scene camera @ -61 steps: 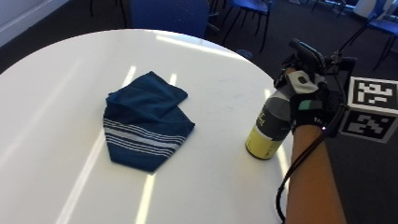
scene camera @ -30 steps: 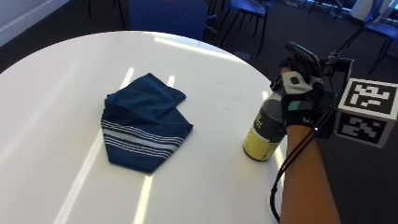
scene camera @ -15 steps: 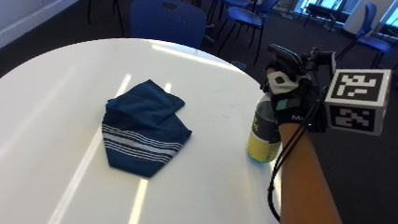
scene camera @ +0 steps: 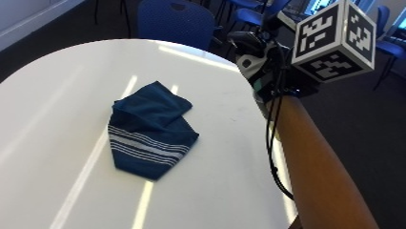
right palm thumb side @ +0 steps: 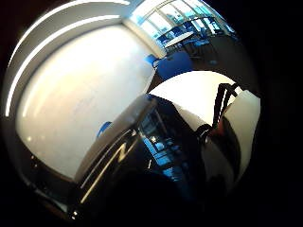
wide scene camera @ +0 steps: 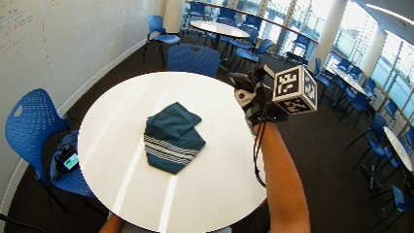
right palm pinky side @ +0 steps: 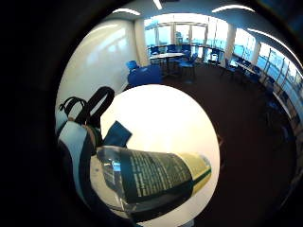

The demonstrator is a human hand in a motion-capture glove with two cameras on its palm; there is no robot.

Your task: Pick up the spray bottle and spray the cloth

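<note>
Outside view: spray bottle (right palm pinky side: pixel 156 177), earlier standing on the table (scene camera: pixel 57 95) right of the cloth (scene camera: pixel 149 129), now lifted, fingers of the right hand (scene camera: pixel 263 67) wrapped round it — pickup looks done, spraying next.

The cloth (scene camera: pixel 149 131) lies on the table (scene camera: pixel 57 95), near its middle; the right hand (scene camera: pixel 263 67) is at the table's far right edge, well apart from the cloth; the spray bottle (right palm pinky side: pixel 156 177) lies across that palm; a chair (scene camera: pixel 174 21) stands behind the table.

round white table (scene camera: pixel 57 95), blue chairs (wide scene camera: pixel 29 126) around it, whiteboard wall (wide scene camera: pixel 39 34), windows (wide scene camera: pixel 394 53)
</note>
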